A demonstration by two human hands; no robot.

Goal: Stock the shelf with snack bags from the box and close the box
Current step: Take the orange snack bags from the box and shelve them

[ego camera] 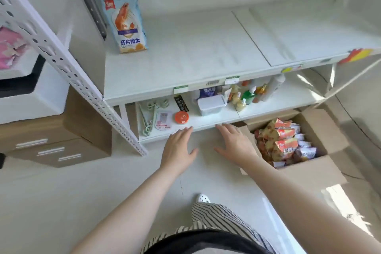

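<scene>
in the box (313,171), snack bags (282,142) partly hidden, labels blurred

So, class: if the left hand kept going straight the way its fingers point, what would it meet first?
Probably the front edge of the lower shelf: the left hand points up and away, its fingertips already near that edge. Depth is unclear, so it might pass above.

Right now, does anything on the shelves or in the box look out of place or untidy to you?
Nothing looks damaged or spilled. The snack bags lie jumbled in the open box on the floor, and the blue shrimp-chip bags lean against the back wall at the upper shelf's left end. Both hands are open and hold nothing.
</scene>
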